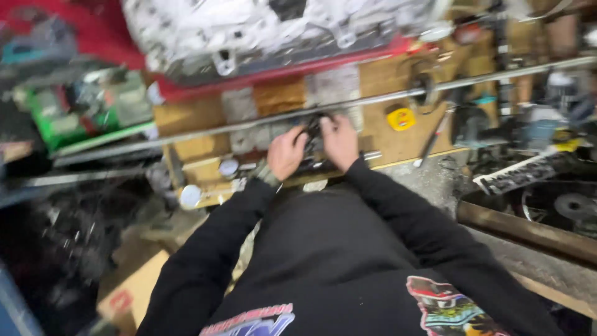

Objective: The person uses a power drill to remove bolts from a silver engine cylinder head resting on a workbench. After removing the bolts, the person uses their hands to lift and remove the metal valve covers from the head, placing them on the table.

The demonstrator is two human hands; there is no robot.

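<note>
A small dark metal part (313, 144) sits between the two hands, right at the front edge of the wooden bench (385, 78). It looks black and lumpy, maybe with a shiny bit at its bottom, but the picture is blurry, so I cannot tell just what it is.

The left hand (286, 152) is curled up on the left side of the dark part, and its fingers are bent around it. The right hand (339, 140) presses on the right side of the part with its fingers bent too. Both hands seem to be gripping it together. I think the work on the part is in the middle: the hands are busy on it, and nothing shows it finished or put away.

Just behind the part a long grey metal rod (373, 98) runs across the bench from side to side. To the right of the part, past the right hand, lies a yellow tape measure (401, 118). A thin tool with a red bit (432, 140) lies near it. To the left of the part, low on the bench, are two small round white lids (208, 183). Far left of the part is a green box (81, 112) full of stuff. Behind the part, above the rod, is a big grey-white machine piece (273, 28) on something red. Below and left of the part, on the floor, is a cardboard box (134, 289).
</note>
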